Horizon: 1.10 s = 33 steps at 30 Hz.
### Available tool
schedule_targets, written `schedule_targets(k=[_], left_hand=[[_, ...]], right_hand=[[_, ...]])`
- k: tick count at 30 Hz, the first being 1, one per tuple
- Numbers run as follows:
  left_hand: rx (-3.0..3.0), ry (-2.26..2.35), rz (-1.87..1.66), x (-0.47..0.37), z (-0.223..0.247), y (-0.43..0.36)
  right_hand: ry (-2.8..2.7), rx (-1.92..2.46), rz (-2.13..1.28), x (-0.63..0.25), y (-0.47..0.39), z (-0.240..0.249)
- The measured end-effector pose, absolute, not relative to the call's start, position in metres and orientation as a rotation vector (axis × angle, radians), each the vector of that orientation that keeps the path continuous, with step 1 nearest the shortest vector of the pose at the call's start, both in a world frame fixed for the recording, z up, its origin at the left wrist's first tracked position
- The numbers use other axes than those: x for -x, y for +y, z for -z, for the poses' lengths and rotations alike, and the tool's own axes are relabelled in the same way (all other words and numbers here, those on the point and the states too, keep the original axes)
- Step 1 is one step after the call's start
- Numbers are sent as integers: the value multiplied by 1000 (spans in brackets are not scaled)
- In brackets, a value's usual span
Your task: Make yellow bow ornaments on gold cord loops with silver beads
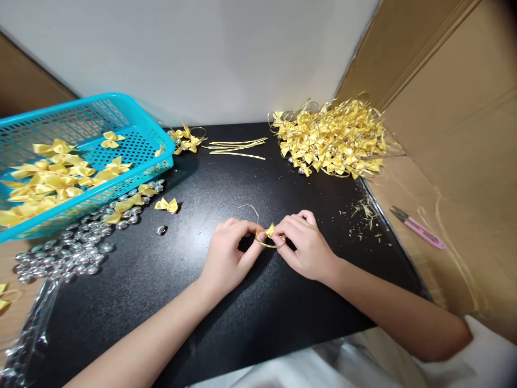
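Pinching a small yellow bow (270,230) between both hands, left hand (228,252) and right hand (305,245) clenched on it from either side, low over the black surface (169,285). Bow of satin ribbon, tied on a thin gold loop (270,243) hanging just below the fingertips, one loose gold end curling up to the left. Nothing between the hands and the bow. Left: silver beads (68,253) heaped, a single bow (167,205), a turquoise basket (133,172) of bows. Right: pink snips (420,229). Farther back: gold strips (236,146), a heap of finished bows (333,137).
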<state>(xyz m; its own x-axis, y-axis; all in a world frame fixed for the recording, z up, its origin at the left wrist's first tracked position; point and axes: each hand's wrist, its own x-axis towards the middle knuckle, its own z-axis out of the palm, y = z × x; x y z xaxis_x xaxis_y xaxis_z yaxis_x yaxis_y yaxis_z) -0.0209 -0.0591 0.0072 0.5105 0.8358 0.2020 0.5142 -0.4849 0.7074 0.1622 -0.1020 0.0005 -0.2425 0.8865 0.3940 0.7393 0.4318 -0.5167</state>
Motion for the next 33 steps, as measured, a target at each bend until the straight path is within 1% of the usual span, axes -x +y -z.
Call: schedule_targets(k=[5, 12, 15, 22, 27, 33], left_hand=[[-2201, 1050, -843, 20, -6, -62], [-2086, 1043, -882, 19, -6, -64], [-1983, 1054, -877, 19, -6, -64], [-1776, 1071, -866, 18, -5, -62], [-1718, 1047, -848, 19, -5, -64], [-1599, 915, -730, 16, -9, -68]], right_hand=[[-2051, 1400, -296, -162, -102, 0], [-2097, 1385, -248, -161, -101, -2], [-2070, 1385, -264, -162, -100, -2], [-1950, 1332, -488, -167, -101, -5], [-1895, 1323, -461, -167, -103, -5], [-1818, 1379, -482, -164, -101, -4]])
